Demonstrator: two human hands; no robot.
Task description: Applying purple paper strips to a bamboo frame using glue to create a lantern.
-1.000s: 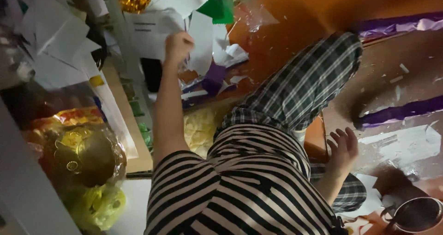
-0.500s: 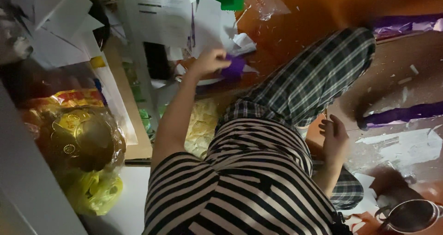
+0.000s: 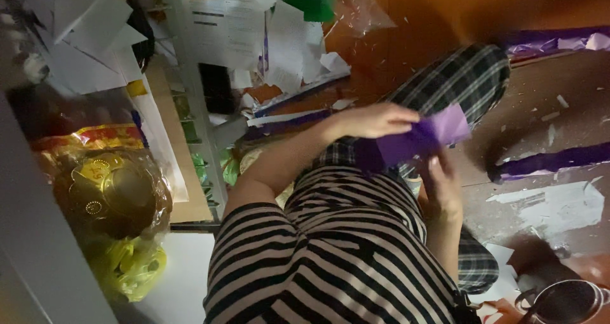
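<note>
The left hand (image 3: pixel 375 119) no longer reaches into the heap of white papers (image 3: pixel 254 38) at the upper part of the view; it now sits over the lap, above the checked trouser leg (image 3: pixel 457 82). It has brought a purple sheet of paper (image 3: pixel 422 139) with it, fingers closed on the sheet's upper edge. The right hand (image 3: pixel 445 190), previously resting low beside the hip and apart from the left, is now raised to the same sheet and touches its lower edge. Both hands now meet on the paper.
</note>
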